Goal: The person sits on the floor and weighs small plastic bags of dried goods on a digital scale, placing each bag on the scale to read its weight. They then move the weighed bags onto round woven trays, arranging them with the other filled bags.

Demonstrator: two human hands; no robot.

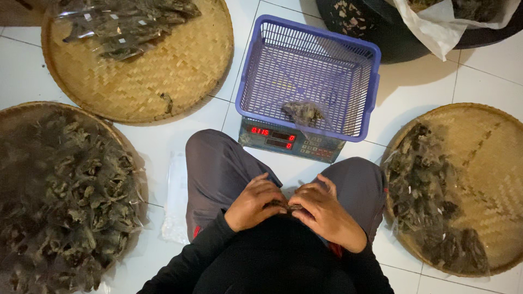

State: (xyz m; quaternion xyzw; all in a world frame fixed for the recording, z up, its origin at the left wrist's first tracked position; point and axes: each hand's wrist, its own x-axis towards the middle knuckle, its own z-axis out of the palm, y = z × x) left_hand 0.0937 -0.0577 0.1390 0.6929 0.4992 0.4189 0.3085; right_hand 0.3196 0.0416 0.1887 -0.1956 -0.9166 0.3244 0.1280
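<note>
My left hand point(254, 201) and my right hand point(326, 211) meet in my lap, between my knees in grey trousers. Both pinch a small dark clump of dried leaves point(284, 205) between the fingertips; most of it is hidden by the fingers. In front of my knees stands a digital scale point(289, 142) with a red display. A purple plastic basket point(308, 76) sits on top of it. Inside the basket lies a small clear bag of dried leaves point(304, 112).
Three round woven bamboo trays lie on the white tiled floor: one at the left point(32, 117) heaped with dried leaves, one at the top left point(180, 71) with bagged leaves, one at the right point(490, 163) with filled bags. A stack of clear bags point(177, 201) lies by my left knee. A dark tub point(381, 32) stands behind.
</note>
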